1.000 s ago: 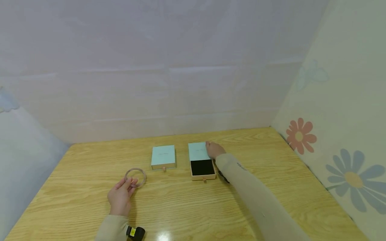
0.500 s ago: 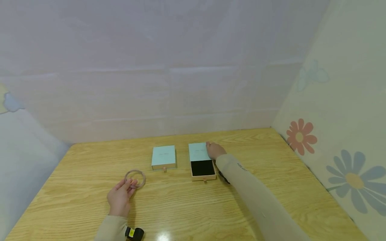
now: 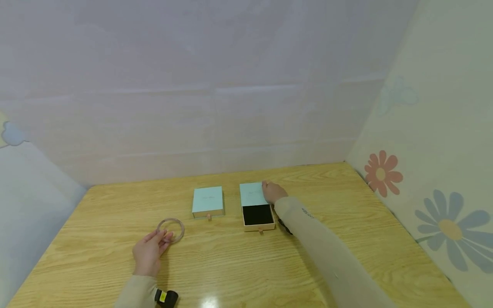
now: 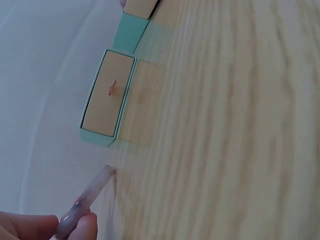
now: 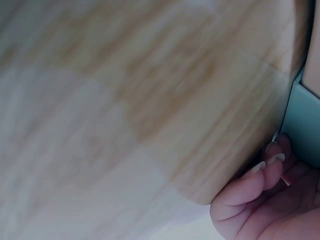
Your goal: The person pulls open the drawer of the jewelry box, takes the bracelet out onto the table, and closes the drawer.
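Note:
My left hand pinches a pale purplish-grey bangle between thumb and fingers, slightly above the table at the left front. Its ring stands tilted in the head view, its lower edge hidden by the fingers. My right hand holds the right side of a light-blue drawer box at the back. That box's drawer is pulled out toward me, showing a black lining with nothing on it. In the right wrist view, curled fingers lie against the blue side of the box.
A second light-blue box, its drawer pushed in and a small pull tab in front, lies left of the first. Both rest on a wood-grain table. A pale wall covering rises behind; a flower-printed wall stands at right.
My left hand has shifted slightly left and down with the bangle. The right hand and both boxes look unmoved.

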A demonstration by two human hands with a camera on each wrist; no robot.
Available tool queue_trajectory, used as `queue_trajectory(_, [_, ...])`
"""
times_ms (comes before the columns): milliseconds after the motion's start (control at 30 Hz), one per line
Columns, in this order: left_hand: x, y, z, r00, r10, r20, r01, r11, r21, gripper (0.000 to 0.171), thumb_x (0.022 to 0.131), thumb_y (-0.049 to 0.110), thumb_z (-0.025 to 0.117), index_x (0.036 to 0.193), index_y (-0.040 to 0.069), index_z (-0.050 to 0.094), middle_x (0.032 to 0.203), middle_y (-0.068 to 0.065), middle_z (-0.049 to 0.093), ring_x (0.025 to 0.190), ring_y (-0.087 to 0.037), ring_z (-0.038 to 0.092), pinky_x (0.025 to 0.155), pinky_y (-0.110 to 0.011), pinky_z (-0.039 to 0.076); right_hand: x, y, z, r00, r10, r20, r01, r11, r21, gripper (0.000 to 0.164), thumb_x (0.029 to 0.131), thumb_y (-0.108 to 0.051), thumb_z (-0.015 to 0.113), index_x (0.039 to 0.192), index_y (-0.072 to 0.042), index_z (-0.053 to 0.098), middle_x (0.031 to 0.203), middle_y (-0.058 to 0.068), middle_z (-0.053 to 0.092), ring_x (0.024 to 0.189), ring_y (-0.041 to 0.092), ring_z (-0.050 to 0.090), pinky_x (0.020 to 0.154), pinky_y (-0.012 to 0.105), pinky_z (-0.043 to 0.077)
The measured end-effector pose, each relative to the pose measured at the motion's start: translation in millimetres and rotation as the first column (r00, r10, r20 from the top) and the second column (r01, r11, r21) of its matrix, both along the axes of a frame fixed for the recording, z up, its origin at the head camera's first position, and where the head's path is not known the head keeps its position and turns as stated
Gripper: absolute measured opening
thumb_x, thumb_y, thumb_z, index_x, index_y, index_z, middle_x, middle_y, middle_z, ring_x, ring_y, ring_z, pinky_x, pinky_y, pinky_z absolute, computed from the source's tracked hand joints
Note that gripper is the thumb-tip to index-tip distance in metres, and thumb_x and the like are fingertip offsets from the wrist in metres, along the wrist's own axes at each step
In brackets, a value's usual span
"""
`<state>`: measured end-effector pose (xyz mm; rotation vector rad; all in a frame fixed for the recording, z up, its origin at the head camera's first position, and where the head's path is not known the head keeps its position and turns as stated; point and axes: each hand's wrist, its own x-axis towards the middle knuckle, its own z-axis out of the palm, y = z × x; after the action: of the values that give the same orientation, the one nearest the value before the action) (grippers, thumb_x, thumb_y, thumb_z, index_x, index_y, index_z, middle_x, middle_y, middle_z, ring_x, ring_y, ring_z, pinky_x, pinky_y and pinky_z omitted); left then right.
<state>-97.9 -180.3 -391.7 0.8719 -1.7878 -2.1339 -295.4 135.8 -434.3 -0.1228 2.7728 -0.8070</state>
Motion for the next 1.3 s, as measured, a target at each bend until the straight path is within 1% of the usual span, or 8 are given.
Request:
queue_trajectory(200, [-1.6,-12.1,0.5,0.998,-0.059,0.008,0.06,0.995,-0.076,0.039,0.098,-0.004,0.05,0.131,-0.021,0.04,0.078,0.003,0.069,0.069,-0.003,0.068,0.073,-0.021,0.056,1.4,-1.8,0.7,1.0,0.0,0.003,0.0,1.0,-0.01,0.065,0.108,-0.038,0.015,0.056,-0.011,0.043,0.05,0.002,0.035,0.046,0.017,0.032,0.058,0.034,0.04])
queue_trajectory(400, [-4.6,-25.3,2.1,0.99,-0.135,0.045,0.14,0.981,-0.135,0.04,0.096,-0.005,0.052,0.128,-0.026,0.04,0.073,-0.002,0.068,0.065,-0.005,0.067,0.069,-0.021,0.057,2.6,-2.2,1.5,1.0,-0.001,0.005,0.001,1.0,-0.02,0.065,0.108,-0.037,0.016,0.055,-0.011,0.042,0.048,0.002,0.033,0.045,0.016,0.03,0.053,0.033,0.038])
queue_trajectory(600, [-8.5,-32.3,11.4,0.972,-0.207,0.113,0.229,0.942,-0.245,0.035,0.097,-0.001,0.052,0.12,-0.028,0.047,0.071,-0.007,0.069,0.063,-0.009,0.067,0.064,-0.024,0.058,2.1,-1.7,3.3,1.0,0.006,0.004,-0.006,1.0,-0.011,0.065,0.108,-0.036,0.015,0.056,-0.011,0.043,0.049,0.002,0.034,0.045,0.016,0.031,0.06,0.035,0.041])
queue_trajectory(767, [-12.1,-35.6,18.3,0.942,-0.248,0.226,0.323,0.855,-0.407,0.032,0.098,0.003,0.051,0.114,-0.024,0.054,0.074,-0.009,0.068,0.063,-0.01,0.064,0.061,-0.026,0.057,0.3,0.0,3.0,1.0,0.006,0.01,-0.006,1.0,-0.001,0.064,0.108,-0.036,0.015,0.058,-0.01,0.044,0.052,0.004,0.037,0.046,0.017,0.033,0.067,0.038,0.044])
queue_trajectory(900, [-16.1,-37.6,21.4,0.924,-0.26,0.28,0.376,0.754,-0.539,0.029,0.097,0.003,0.051,0.108,-0.022,0.059,0.075,-0.013,0.068,0.062,-0.012,0.063,0.058,-0.028,0.057,-1.2,1.0,2.6,1.0,0.004,0.006,-0.004,1.0,0.001,0.063,0.108,-0.036,0.015,0.06,-0.01,0.046,0.055,0.006,0.039,0.049,0.018,0.035,0.068,0.038,0.044])
queue_trajectory(1100, [-21.2,-40.9,24.0,0.904,-0.262,0.337,0.426,0.607,-0.671,0.026,0.095,0.003,0.054,0.098,-0.021,0.063,0.07,-0.013,0.067,0.057,-0.017,0.062,0.051,-0.026,0.052,-2.6,2.2,1.7,1.0,-0.005,0.008,0.005,1.0,0.004,0.063,0.108,-0.036,0.016,0.06,-0.009,0.047,0.056,0.006,0.04,0.049,0.018,0.035,0.069,0.039,0.045])
queue_trajectory(1167, [-21.8,-41.7,24.7,0.893,-0.258,0.368,0.448,0.571,-0.688,0.026,0.094,0.003,0.055,0.096,-0.021,0.063,0.068,-0.011,0.066,0.057,-0.018,0.062,0.051,-0.025,0.05,-3.0,2.7,1.2,1.0,-0.004,0.007,0.004,1.0,0.005,0.063,0.108,-0.036,0.017,0.061,-0.009,0.048,0.057,0.007,0.041,0.05,0.019,0.036,0.072,0.04,0.046])
queue_trajectory(1300, [-23.3,-42.5,25.6,0.867,-0.25,0.431,0.495,0.53,-0.688,0.027,0.096,0.005,0.055,0.098,-0.021,0.061,0.064,-0.007,0.064,0.055,-0.016,0.062,0.05,-0.026,0.049,-4.0,4.2,-0.2,1.0,0.007,0.007,-0.007,1.0,0.005,0.063,0.108,-0.036,0.016,0.062,-0.009,0.049,0.059,0.008,0.042,0.051,0.019,0.037,0.076,0.041,0.046])
